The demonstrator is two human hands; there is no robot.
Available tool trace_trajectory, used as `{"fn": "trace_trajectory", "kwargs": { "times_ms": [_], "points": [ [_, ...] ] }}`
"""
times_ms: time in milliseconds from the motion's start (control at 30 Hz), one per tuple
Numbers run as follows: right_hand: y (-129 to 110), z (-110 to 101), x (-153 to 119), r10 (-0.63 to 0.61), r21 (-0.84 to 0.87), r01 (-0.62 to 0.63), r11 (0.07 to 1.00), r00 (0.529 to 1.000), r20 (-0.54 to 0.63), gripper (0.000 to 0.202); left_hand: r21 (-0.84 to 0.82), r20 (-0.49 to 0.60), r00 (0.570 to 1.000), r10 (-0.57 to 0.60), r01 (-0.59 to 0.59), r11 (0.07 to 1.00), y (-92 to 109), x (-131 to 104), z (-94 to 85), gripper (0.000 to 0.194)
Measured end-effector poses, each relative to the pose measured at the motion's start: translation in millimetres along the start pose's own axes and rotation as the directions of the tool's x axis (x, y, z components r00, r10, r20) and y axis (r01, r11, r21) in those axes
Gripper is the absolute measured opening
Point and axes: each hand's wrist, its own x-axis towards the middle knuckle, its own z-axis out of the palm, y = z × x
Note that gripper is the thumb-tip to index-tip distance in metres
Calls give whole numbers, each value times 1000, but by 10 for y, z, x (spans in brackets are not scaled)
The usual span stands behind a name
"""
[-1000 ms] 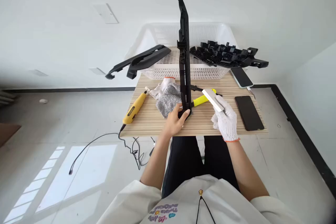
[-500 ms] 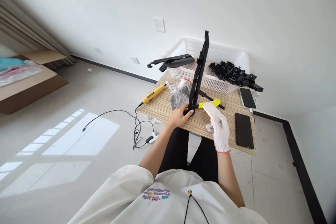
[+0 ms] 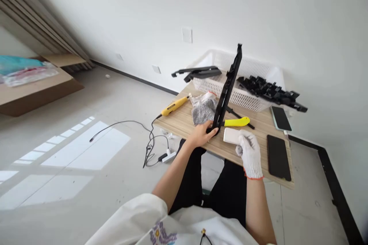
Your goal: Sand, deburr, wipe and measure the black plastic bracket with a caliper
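A long black plastic part (image 3: 227,88) stands tilted up from the table, its lower end gripped by my bare left hand (image 3: 202,134). My right hand (image 3: 249,149), in a white knitted glove with an orange hem, is closed on a flat white block (image 3: 231,136) just right of that end. Behind the block lies a tool with a yellow handle (image 3: 237,122). A grey cloth (image 3: 203,111) and a white glove (image 3: 203,98) are left of the black part. A thin black strip (image 3: 241,115) lies behind the yellow handle.
A white basket (image 3: 244,97) at the table's back bears black parts (image 3: 268,90) and long black pieces (image 3: 202,72) overhanging its edges. A yellow corded tool (image 3: 174,106) lies left; two phones (image 3: 278,157) lie right. Cables and a power strip (image 3: 169,156) are on the floor.
The view has shifted, so the table appears lower and further right. My right hand has turned the white block from slanted to nearly level. My left hand keeps its hold on the black part.
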Motion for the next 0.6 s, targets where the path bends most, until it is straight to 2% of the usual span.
{"fn": "trace_trajectory", "kwargs": {
  "times_ms": [67, 133, 200, 233, 300, 400, 500, 600],
  "points": [
    [1, 25, -64, -70, -56, 66, 996, 995, -66, 46, 14, 20, 999, 26, -26, 1000, -8, -10, -19, 40],
    [8, 36, -84, -118, -101, 105, 989, 984, -133, 78, 16, 25, 999, 39, -39, 999, -19, -11, -34, 41],
    [17, 28, -59, -98, -85, 87, 993, 987, -130, 94, 15, 36, 999, 40, -40, 999, -27, -17, -37, 41],
    [15, 21, -35, -71, -52, 66, 996, 991, -112, 88, 13, 41, 998, 37, -37, 999, -27, -24, -36, 41],
    [-17, 15, 25, 16, -55, -19, 998, 998, -55, 66, 9, 46, 999, 28, -28, 1000, -28, -41, -32, 41],
    [-150, 66, 115, 103, -221, -85, 972, 992, 74, 39, 0, 26, 999, 26, -26, 1000, -41, -55, -26, 40],
    [-320, 206, 193, 69, -289, -9, 957, 978, 197, 40, -61, -4, 1000, 23, -24, 998, -67, -39, -22, 37],
    [-398, 407, 245, 23, -209, 17, 978, 982, 187, 54, -129, 0, 1000, -2, 2, 992, -84, -15, -26, 35]
  ]
}}
